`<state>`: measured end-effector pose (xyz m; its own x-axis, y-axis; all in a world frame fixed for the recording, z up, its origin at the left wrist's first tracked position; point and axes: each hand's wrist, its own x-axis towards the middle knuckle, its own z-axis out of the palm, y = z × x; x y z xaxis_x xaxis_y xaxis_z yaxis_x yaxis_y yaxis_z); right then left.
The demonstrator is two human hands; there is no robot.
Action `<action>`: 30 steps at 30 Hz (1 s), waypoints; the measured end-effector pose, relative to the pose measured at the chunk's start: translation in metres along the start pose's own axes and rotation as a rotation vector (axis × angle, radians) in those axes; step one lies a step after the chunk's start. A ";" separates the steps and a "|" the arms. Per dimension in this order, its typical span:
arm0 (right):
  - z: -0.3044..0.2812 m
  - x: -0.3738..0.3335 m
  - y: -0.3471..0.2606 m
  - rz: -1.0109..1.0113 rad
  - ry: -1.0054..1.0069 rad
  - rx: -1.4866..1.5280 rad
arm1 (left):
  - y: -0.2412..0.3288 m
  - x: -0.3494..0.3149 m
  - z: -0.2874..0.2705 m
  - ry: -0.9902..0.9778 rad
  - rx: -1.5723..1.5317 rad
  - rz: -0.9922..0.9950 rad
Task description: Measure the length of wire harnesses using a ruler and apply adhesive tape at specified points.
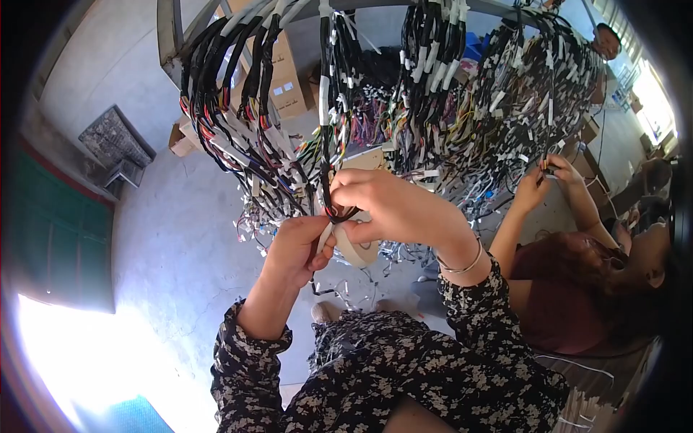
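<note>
A black-wrapped wire harness [325,148] hangs from the overhead rail in front of me. My left hand [292,249] is closed on its lower part, where red and black wires show. My right hand [393,209] is closed just beside it, its thumb against a roll of white tape [355,249]. The roll hangs below my right fingers and partly hides behind them. A pale strip lies between the two hands, touching the harness. Some fingertips of both hands are hidden behind the wires.
A curved metal rail [354,6] carries several bundles of harnesses [498,108]. At the right, a co-worker in a dark red top [563,303] handles wires; another person [606,42] is farther back. Cardboard boxes [285,79] and a small metal stool [124,175] stand behind.
</note>
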<state>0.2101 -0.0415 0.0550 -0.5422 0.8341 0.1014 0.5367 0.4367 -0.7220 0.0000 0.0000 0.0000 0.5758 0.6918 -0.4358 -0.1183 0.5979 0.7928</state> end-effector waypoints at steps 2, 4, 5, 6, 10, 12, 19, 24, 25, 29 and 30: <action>0.003 -0.004 -0.002 -0.034 0.148 -0.132 | 0.001 0.005 0.001 0.007 0.057 -0.018; 0.010 -0.005 0.001 -0.066 0.198 -0.129 | 0.000 0.001 0.001 -0.017 0.071 0.000; 0.013 -0.005 0.002 -0.104 0.251 -0.121 | 0.000 -0.001 0.002 -0.037 0.090 0.020; 0.014 -0.006 0.001 -0.100 0.245 -0.126 | 0.001 -0.003 0.004 -0.040 0.082 0.021; 0.014 -0.006 0.001 -0.111 0.264 -0.067 | 0.009 -0.010 0.013 -0.030 0.143 -0.019; 0.013 -0.004 0.004 -0.124 0.271 -0.054 | 0.010 -0.008 0.010 -0.036 0.149 -0.023; 0.009 0.004 0.000 -0.035 0.152 0.007 | 0.011 -0.003 0.001 -0.022 0.328 0.016; 0.011 0.007 0.000 0.010 0.120 0.143 | 0.008 -0.002 0.000 0.119 0.638 0.193; 0.011 0.007 0.001 0.020 0.119 0.172 | 0.010 -0.005 0.003 0.109 0.703 0.235; 0.012 0.009 -0.001 0.044 0.089 0.215 | 0.008 -0.012 0.005 0.100 0.742 0.399; 0.012 0.009 0.001 0.045 0.093 0.211 | 0.006 -0.013 0.006 0.096 0.743 0.402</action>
<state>0.1983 -0.0379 0.0463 -0.4535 0.8830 0.1212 0.4068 0.3261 -0.8533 -0.0034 -0.0072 0.0129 0.5289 0.8459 -0.0686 0.2816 -0.0987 0.9544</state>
